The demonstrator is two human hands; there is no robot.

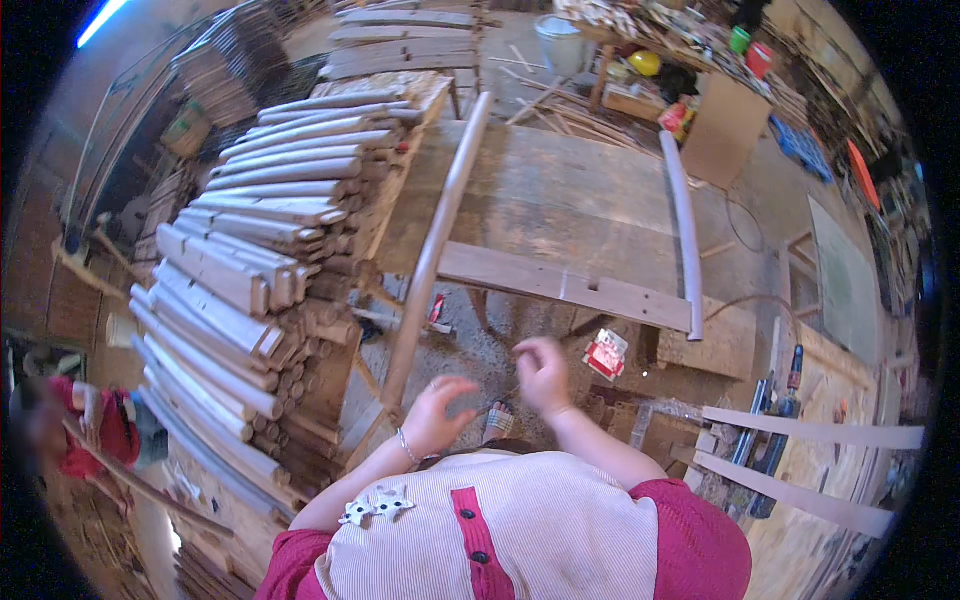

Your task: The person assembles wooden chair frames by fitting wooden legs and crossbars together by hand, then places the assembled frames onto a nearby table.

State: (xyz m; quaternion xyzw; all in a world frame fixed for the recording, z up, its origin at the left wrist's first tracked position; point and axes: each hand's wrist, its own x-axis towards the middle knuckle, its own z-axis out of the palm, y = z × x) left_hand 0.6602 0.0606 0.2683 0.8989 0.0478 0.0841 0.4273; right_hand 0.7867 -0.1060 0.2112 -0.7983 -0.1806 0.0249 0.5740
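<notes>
In the head view, my left fingers (pixel 457 385) curl loosely, released, near the lower end of a long wooden post (pixel 440 235). My right fingers (pixel 540 348) are bent with nothing visible in them, below the wooden rail (pixel 540 278) along the bench's (pixel 570 190) near edge.

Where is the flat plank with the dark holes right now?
In the head view, the plank lies ahead of the right hand, along the table's near edge, its ends by the left pole and right pole.
</notes>
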